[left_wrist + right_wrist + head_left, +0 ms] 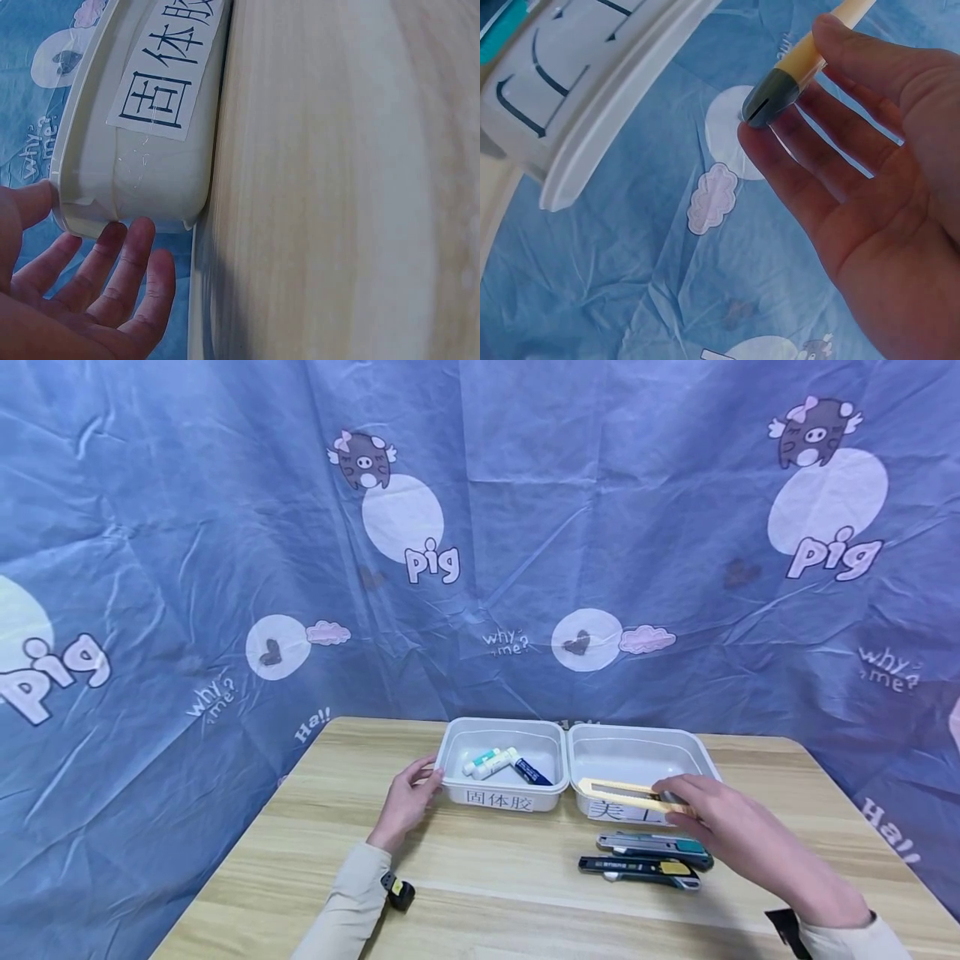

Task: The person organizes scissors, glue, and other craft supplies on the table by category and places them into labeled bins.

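Observation:
My right hand (727,827) pinches a yellow utility knife (615,795) with a grey end between thumb and fingers, holding it above the front rim of the right white bin (633,735). That bin's label is partly hidden by the knife and hand. Against the left end of the left white bin (551,800) rests my left hand (405,802), its thumb at the rim and its fingers loosely spread. Glue sticks (491,763) lie inside this left bin, two white and green, one dark blue. Its front label (161,97) reads 固体胶.
In front of the right bin lie several utility knives, among them a grey and teal one (648,844) and a black one with a yellow slider (637,867). The wooden table (487,902) ends at a blue printed curtain (480,527) behind the bins.

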`<state>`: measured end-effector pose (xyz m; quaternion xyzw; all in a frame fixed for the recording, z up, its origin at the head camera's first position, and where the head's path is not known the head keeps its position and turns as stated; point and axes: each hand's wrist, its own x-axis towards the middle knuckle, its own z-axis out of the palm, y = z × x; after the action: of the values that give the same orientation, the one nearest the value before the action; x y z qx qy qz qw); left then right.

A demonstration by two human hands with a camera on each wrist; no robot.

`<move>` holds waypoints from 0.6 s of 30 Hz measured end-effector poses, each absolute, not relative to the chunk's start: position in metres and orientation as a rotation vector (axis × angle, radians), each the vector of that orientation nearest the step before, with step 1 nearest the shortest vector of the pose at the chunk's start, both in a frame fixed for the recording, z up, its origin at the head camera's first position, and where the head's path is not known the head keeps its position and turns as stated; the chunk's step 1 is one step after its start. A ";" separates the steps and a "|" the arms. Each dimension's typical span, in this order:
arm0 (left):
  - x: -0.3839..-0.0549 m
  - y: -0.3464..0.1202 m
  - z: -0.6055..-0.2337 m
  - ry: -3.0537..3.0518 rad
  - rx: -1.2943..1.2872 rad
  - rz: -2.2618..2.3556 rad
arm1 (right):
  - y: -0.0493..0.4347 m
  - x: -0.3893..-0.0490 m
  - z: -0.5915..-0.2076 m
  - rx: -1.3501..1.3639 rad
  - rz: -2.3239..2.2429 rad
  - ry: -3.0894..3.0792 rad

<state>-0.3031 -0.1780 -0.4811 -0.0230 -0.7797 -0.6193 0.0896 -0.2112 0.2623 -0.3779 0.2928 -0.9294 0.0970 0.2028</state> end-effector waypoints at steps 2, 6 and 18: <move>-0.303 -0.178 -0.481 -2.329 -0.025 -1.853 | 0.262 -0.214 -0.375 0.816 0.281 -2.600; -0.304 -0.177 -0.480 -2.356 0.034 -1.855 | 0.261 -0.217 -0.370 0.818 0.306 -2.580; -0.304 -0.175 -0.479 -2.355 0.023 -1.864 | 0.257 -0.224 -0.364 0.810 0.403 -2.546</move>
<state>-0.3035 -0.1755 -0.4788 0.0076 -0.7822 -0.6191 0.0689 -0.2237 0.2573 -0.3644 0.2924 -0.9197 0.1455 0.2180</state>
